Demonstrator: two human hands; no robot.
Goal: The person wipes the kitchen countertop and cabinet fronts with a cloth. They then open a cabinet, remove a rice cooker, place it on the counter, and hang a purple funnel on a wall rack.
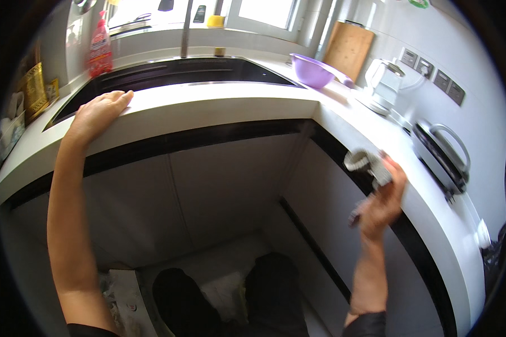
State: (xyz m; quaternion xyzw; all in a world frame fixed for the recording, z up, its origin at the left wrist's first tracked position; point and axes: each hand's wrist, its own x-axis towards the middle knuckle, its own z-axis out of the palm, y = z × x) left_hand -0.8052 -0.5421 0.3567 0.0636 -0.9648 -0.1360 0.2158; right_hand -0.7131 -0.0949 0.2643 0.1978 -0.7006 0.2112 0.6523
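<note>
My left hand (103,107) rests palm down on the front rim of the white countertop (219,92), just before the dark sink (168,72). It holds nothing, and its fingers lie flat on the surface. To the right, my right hand (383,200) grips a grey cloth (369,165). Part of the cloth loops out beyond the fingers, and another end hangs by the palm. This hand and the cloth are blurred, in front of the countertop's right-hand run. Whether the cloth touches the counter edge, I cannot tell.
Behind the sink's left end stands a red pump bottle (100,48) bearing writing. A purple basin (314,71), wooden cutting board (349,48), glass electric kettle (383,86) and silver appliance with a handle (440,158) line the right side. Dark cabinets (219,177) stand below.
</note>
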